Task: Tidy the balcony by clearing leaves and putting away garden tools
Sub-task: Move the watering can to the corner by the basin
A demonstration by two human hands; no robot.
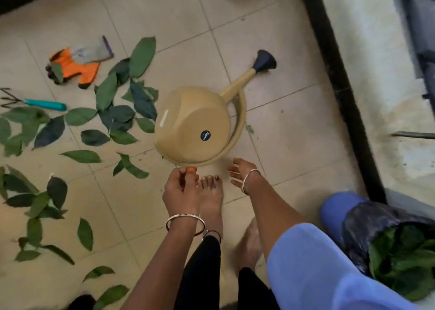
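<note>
On the tiled balcony floor, just in front of the person's bare feet, the tan watering can [191, 126] is lying on its side, spout w/ dark rose pointing up-right. The left hand [180, 189] is reaching down at the can's handle rim; its fingers are curled together, pinching something small and orange at the tips, but I cannot tell what it is, or if they are really gripping the handle. The right hand [240, 174] is hovering just beside the handle, fingers spread, holding nothing.

Many green leaves [117, 112] are lying scattered to the left of the can, some touching its body. Farther left are the hand rake [35, 102] w/ teal handle and the orange gloves [75, 66]. At lower right, the bin [357, 225] w/ black liner is already holding leaves.

Risks, in my judgement:
- A thin pinch on the rim is probably weak; the can is likely slipping or swinging if lifted so, esp. if water is inside, which I cannot see.
- Any water left could be spilling over the tiles, making them slippery for bare feet.
- The rake prongs are lying exposed near the leaves; stepping or grabbing blindly there could hurt.
- The swinging spout could be scattering leaves more.
</note>
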